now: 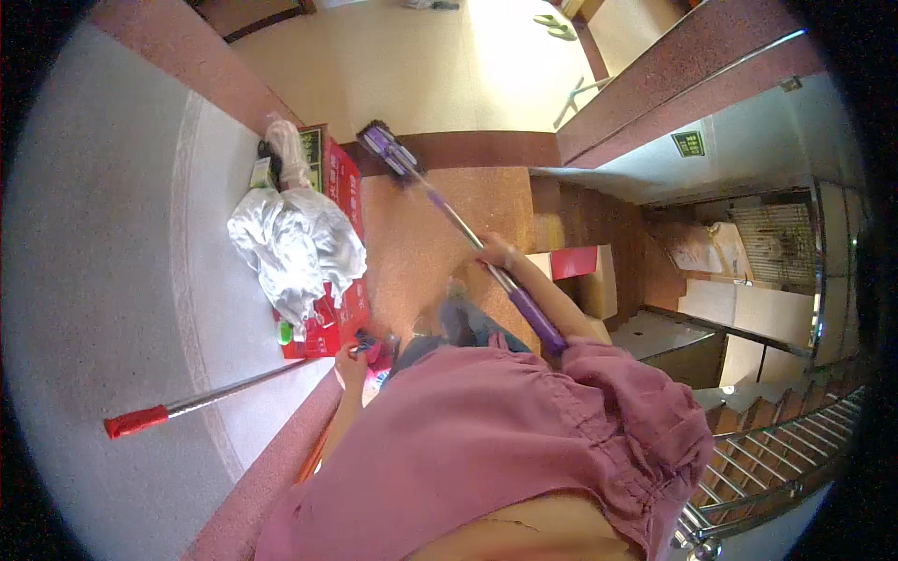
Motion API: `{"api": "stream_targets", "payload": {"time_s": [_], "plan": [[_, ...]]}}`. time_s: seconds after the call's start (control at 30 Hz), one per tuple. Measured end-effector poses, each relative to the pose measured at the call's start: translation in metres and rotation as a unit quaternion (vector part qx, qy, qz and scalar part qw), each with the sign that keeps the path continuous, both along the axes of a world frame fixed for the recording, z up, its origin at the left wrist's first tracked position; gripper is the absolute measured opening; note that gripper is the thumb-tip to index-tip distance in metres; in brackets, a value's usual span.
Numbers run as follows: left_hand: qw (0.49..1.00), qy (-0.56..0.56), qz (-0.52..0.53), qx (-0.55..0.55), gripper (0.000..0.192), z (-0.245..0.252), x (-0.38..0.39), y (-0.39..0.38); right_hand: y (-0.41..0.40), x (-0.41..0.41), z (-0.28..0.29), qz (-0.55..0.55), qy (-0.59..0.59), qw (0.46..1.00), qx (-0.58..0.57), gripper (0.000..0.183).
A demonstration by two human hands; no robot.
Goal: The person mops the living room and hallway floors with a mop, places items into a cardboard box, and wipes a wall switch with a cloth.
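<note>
My right hand is closed around the metal pole of a mop. Its purple grip runs back along my forearm. The purple mop head is at the dark red threshold, beside the red carton's far end. Low at my left side, my left hand has its fingers bent beside a small dark item; whether it grips this is unclear. A metal pole with a red grip slants from the grey wall towards that hand, and its lower end is hidden.
A white cloth or bag covers part of the red carton along the left wall. An open cardboard box stands right, near descending stairs with a metal railing. Green shoes lie beyond the threshold.
</note>
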State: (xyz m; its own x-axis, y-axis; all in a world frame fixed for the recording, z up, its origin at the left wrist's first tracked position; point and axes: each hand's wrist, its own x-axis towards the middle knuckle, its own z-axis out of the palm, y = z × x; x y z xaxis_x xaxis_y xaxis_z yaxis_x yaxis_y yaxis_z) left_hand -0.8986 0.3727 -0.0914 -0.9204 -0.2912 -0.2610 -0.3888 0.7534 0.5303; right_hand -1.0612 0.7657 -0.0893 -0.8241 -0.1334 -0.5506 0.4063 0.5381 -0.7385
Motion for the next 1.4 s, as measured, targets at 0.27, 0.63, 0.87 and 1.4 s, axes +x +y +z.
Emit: {"api": "stream_targets", "payload": {"time_s": [0.27, 0.63, 0.87, 1.4], "plan": [[0.998, 0.028, -0.013, -0.051, 0.019, 0.011, 0.015, -0.013, -0.003, -0.131, 0.001, -0.094, -0.076, 0.991, -0.064, 0.029], [0.997, 0.013, 0.04, -0.064, 0.017, 0.009, 0.005, 0.004, 0.13, -0.018, -0.01, -0.388, -0.18, 0.716, -0.551, 0.005], [0.999, 0.037, -0.02, -0.034, 0.019, -0.015, -0.034, 0.019, 0.165, 0.107, 0.024, -0.483, -0.247, 0.579, -0.608, 0.011], [0.995, -0.056, -0.065, -0.054, 0.02, -0.019, -0.186, 0.062, 0.127, 0.064, 0.143, -0.049, -0.218, 0.975, -0.003, 0.075]]}}
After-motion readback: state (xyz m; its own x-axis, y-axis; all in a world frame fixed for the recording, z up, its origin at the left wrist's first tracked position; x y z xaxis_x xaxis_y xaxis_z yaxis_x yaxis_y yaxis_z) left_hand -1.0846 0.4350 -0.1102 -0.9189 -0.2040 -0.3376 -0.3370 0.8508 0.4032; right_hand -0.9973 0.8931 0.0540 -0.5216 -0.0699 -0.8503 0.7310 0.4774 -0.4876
